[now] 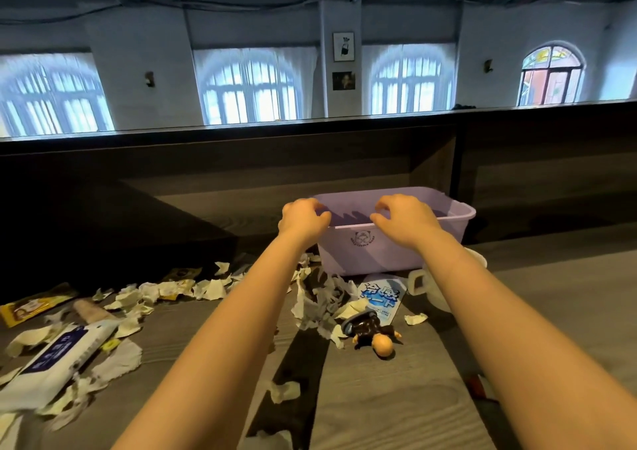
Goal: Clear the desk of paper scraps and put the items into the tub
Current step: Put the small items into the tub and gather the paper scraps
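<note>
A lilac plastic tub (pixel 393 249) stands on the grey wood-grain surface (pixel 396 398), at its far side, a little right of centre. Its near wall carries a small dark printed logo. The part of its inside that shows looks bare, with only the hands' shadows on the far wall; the bottom is hidden by the near wall.

Both arms reach forward to it. The left hand (pixel 305 218) is at the tub's near left corner, fingers curled down over the rim. The right hand (pixel 403 220) is over the middle of the near rim, fingers bent and slightly spread; whether they grip the rim or only touch it cannot be told.

Torn paper scraps (pixel 320 301) lie heaped just in front of the tub and trail away to the left. Near them lie a blue-and-white pouch (pixel 382 299), a small doll (pixel 372 334) on its back, and a white cup (pixel 434 287) partly behind the right forearm. At the near left are a white wipes pack (pixel 58 356) and a yellow sachet (pixel 31 306)
</note>
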`<move>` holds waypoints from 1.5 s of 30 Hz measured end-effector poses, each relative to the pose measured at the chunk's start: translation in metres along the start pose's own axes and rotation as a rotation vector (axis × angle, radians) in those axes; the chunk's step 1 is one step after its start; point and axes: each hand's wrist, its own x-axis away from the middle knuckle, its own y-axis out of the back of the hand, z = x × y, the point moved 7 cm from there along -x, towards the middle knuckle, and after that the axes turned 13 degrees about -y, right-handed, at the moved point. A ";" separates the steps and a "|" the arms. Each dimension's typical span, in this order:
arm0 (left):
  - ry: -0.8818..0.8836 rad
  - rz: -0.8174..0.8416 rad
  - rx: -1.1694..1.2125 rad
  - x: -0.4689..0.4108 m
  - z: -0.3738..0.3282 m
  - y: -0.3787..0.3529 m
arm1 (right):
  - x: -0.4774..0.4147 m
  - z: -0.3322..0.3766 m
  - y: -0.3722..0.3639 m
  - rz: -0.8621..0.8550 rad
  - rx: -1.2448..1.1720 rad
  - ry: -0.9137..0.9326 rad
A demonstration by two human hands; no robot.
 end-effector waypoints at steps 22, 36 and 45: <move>-0.111 0.310 -0.215 0.161 0.029 0.006 | 0.160 -0.010 -0.064 0.213 0.116 0.000; -0.076 0.121 0.291 0.178 0.003 -0.008 | 0.184 0.020 -0.031 0.113 -0.527 0.186; 0.007 0.023 0.400 0.178 0.012 0.009 | 0.184 0.031 -0.037 0.100 -0.490 0.255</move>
